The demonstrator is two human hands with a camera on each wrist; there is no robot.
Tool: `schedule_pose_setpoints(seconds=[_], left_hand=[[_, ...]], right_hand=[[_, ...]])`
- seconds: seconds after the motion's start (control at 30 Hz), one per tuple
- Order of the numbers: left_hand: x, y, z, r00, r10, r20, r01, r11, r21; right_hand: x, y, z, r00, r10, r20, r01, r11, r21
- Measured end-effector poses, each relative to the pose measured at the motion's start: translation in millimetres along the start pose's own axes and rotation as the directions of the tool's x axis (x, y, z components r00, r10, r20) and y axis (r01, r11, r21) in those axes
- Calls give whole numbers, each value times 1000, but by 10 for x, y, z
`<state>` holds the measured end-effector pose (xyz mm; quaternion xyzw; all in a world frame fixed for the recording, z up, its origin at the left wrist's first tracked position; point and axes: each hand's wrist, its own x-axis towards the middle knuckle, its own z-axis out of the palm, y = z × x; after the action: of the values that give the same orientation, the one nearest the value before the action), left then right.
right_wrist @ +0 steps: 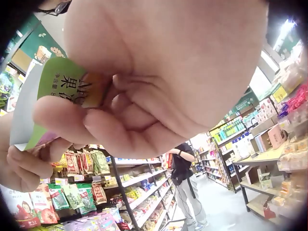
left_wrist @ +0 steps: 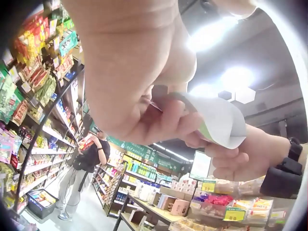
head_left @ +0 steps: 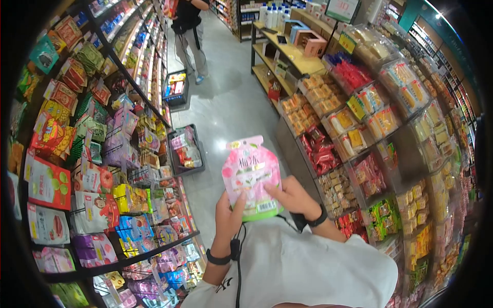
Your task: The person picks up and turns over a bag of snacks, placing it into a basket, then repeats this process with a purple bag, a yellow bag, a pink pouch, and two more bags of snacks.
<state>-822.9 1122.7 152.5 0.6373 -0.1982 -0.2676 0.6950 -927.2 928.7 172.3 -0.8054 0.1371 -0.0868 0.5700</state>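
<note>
A pink jelly pouch (head_left: 251,174) with a green bottom edge and a hang hole at its top is held upright in front of the chest. The left hand (head_left: 228,215) grips its lower left side, the thumb lying on the printed face. At the lower right, the right hand (head_left: 298,197) pinches the pouch with its thumb on the front. Both wrist views show fingers curled behind the pouch, whose silvery bottom (left_wrist: 224,120) faces the left wrist camera. Green packaging with printed characters (right_wrist: 67,84) shows beside the right hand's fingers in the right wrist view.
Racks of hanging snack bags (head_left: 95,177) line the left side. Clear bins of packaged snacks (head_left: 354,136) stand at the right. On the aisle floor (head_left: 226,113) sit a dark basket with packages (head_left: 172,159) and another basket (head_left: 167,100). Another person (head_left: 190,31) stands farther up the aisle.
</note>
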Motion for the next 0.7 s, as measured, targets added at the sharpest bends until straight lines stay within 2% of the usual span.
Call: schedule_pose_setpoints(seconds=[0.07, 0.2, 0.3, 0.4, 0.5, 0.7], left_hand=[[247, 86, -158, 1000, -19, 21, 19, 999, -36], [704, 195, -527, 1000, 13, 11, -11, 994, -109], [1035, 214, -807, 999, 28, -19, -30, 996, -85], [1298, 251, -991, 999, 16, -41, -19, 997, -72], [1527, 267, -1120, 998, -11, -64, 5, 996, -87], [2146, 272, -1175, 996, -68, -64, 60, 991, -118]], right_hand=[[336, -40, 2, 999, 15, 38, -12, 998, -63], [1022, -187, 144, 995, -7, 95, 5, 1000, 25], [1526, -211, 266, 991, -77, 113, 74, 997, 26], [1899, -244, 334, 985, -84, 149, 81, 996, 31], [2249, -231, 403, 981, -96, 170, 76, 990, 120], [3097, -59, 258, 966, -81, 245, 67, 996, 65]])
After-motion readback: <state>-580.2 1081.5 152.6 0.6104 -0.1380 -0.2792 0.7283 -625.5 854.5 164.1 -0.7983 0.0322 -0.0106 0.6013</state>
